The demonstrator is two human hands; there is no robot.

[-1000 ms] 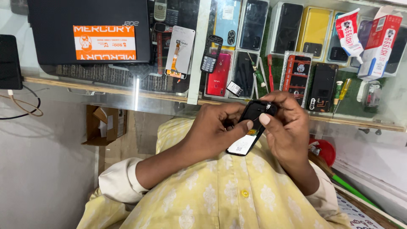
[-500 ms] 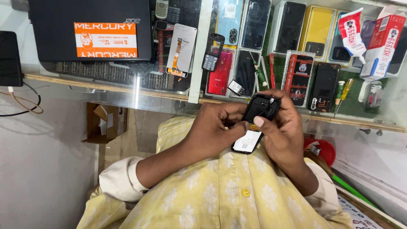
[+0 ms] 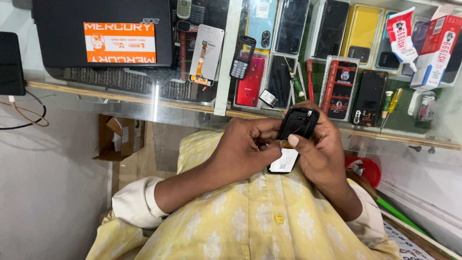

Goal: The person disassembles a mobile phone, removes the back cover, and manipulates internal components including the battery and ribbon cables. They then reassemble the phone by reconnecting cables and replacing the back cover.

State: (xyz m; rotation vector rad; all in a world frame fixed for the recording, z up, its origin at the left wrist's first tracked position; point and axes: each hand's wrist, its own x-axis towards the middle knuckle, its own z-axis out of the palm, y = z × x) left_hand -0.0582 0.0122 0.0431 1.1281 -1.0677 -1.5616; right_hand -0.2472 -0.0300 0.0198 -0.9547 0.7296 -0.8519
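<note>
Both my hands hold a small black mobile phone (image 3: pixel 294 129) with its back off, over my lap in front of the glass counter's edge. A white battery label shows in its lower half. My left hand (image 3: pixel 245 151) grips the phone's left side, fingers curled against it. My right hand (image 3: pixel 322 149) wraps its right side, with the thumb pressing near a small orange part and thin red wire at the phone's middle. I wear a pale yellow patterned shirt (image 3: pixel 260 221).
A glass counter (image 3: pixel 144 96) holds a black laptop (image 3: pixel 103 31), several phones and phone cases, a loose screen part (image 3: pixel 206 55), a keypad phone (image 3: pixel 239 62), screwdrivers (image 3: pixel 391 103) and a glue tube (image 3: pixel 402 36). A cardboard box (image 3: pixel 120 137) sits below; a red tub (image 3: pixel 368 168) at right.
The phone and both hands have shifted slightly up and right in view. My right thumb has moved to the phone's middle.
</note>
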